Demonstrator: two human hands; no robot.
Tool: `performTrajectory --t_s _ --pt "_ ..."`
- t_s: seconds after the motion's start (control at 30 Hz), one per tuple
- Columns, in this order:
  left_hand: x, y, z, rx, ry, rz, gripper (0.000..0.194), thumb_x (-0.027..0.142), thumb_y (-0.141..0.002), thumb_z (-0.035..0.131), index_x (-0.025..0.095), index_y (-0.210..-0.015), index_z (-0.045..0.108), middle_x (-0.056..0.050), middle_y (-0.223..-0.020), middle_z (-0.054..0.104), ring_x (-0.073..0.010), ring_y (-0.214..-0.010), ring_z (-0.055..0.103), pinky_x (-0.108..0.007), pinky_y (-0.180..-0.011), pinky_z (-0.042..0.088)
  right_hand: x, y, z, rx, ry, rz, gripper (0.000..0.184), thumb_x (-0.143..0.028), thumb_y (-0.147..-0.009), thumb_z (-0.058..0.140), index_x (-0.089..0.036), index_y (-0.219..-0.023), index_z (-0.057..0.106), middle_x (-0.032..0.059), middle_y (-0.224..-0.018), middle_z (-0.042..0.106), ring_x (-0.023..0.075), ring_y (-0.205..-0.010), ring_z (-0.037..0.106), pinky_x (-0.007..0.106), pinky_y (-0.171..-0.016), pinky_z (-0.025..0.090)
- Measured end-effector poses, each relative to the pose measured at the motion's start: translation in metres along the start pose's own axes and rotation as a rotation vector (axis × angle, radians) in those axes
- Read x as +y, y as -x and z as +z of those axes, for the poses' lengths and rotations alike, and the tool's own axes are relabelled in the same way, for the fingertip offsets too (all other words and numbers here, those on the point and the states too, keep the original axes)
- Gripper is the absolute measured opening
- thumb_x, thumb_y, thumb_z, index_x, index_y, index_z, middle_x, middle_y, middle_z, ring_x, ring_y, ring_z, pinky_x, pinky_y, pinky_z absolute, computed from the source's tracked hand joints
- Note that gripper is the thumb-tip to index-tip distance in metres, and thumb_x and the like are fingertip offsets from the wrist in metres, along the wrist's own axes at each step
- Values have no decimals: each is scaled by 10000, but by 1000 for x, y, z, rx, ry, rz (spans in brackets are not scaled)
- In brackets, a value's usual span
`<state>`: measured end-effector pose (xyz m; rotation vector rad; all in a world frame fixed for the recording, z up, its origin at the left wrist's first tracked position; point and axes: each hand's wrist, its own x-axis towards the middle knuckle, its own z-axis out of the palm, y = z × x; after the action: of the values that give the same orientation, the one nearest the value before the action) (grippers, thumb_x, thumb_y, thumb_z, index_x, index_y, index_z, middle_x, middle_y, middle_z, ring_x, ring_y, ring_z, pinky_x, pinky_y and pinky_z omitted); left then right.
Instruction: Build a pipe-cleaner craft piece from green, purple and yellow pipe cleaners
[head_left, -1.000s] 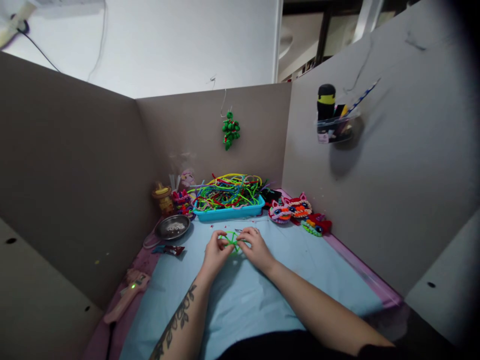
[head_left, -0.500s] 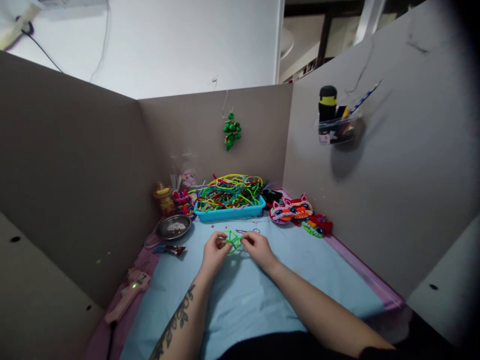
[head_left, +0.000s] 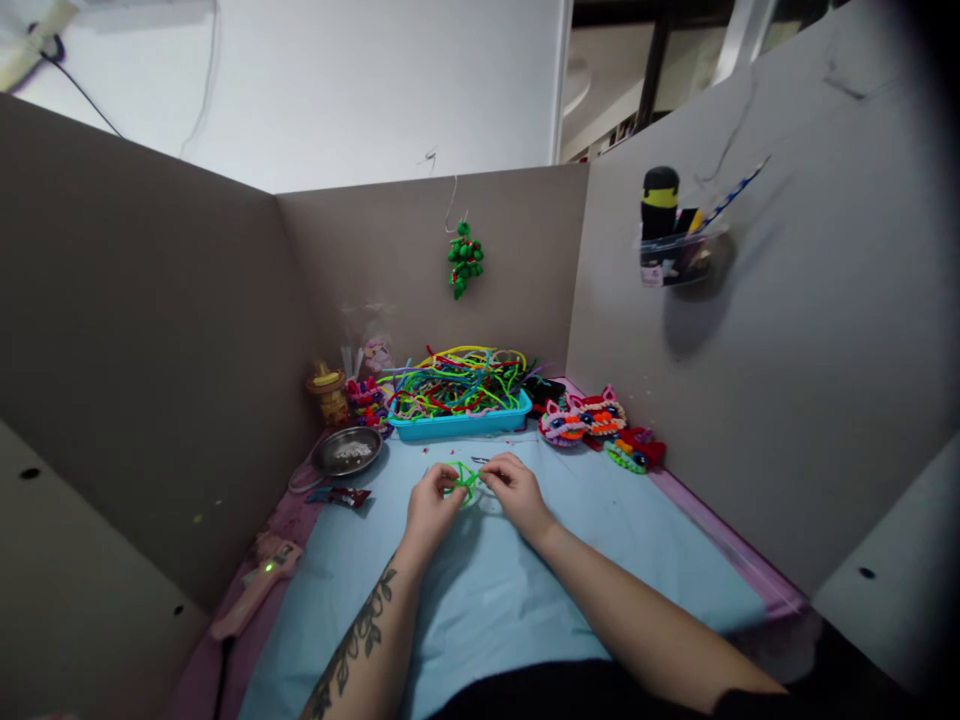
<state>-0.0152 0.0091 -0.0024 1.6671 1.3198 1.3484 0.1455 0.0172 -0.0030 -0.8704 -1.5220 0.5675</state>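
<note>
Right hand (head_left: 519, 497) has shifted toward 11 o'clock; with left hand (head_left: 433, 507), pinches green ring (head_left: 468, 482): likely light, pliable; best held at 9 o'clock.

Table (head_left: 784, 598) with blue cloth (head_left: 517, 605) | turquoise tray (head_left: 459, 428) | metal dish (head_left: 328, 456) | pink corded tool (head_left: 251, 598) | fuzzy figures (head_left: 562, 428)

bright green wire shape (head_left: 468, 482), pale blue cloth (head_left: 517, 610), seemingly blue-white striped pencil (head_left: 731, 198)

A dark left panel (head_left: 150, 290), a grey-brown back panel (head_left: 375, 250) and a paler right panel (head_left: 817, 320) enclose a pale blue cloth (head_left: 510, 610) on three sides, which lies over a pink covering (head_left: 201, 668), while a brightly lit white wall (head_left: 390, 85) rises behind, beside a dark-framed opening (head_left: 652, 70) at upper right.
</note>
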Motion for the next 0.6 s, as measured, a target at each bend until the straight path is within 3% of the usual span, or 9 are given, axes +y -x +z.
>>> performTrajectory --t_s 0.3,0.5,0.6 --pt "2 -1 1 -4 -21 25 162 212 -631 617 182 -778 556 8 -703 614 -135 -642 581 -216 -579 413 9 2 6 -55 -186 165 58 -217 -779 530 -190 -782 581 -13 -643 555 135 -580 546 247 -561 439" --pt "1 0 0 -18 -81 67 138 203 -655 597 188 -783 545 3 -750 614 -142 -691 586 -230 -625 426 -11 6 4 -165 3 -136 88 -170 -786 531 -195 -748 606 24 -758 587 160 -770 554 286 -727 438" --pt "1 0 -1 -17 -97 73 127 204 -660 595 191 -779 552 6 -741 612 -140 -679 573 -230 -623 417 -12 6 5 -177 17 -138 88 -179 -789 527 -195 -758 607 29 -772 594 166 -788 556 294 -735 440"
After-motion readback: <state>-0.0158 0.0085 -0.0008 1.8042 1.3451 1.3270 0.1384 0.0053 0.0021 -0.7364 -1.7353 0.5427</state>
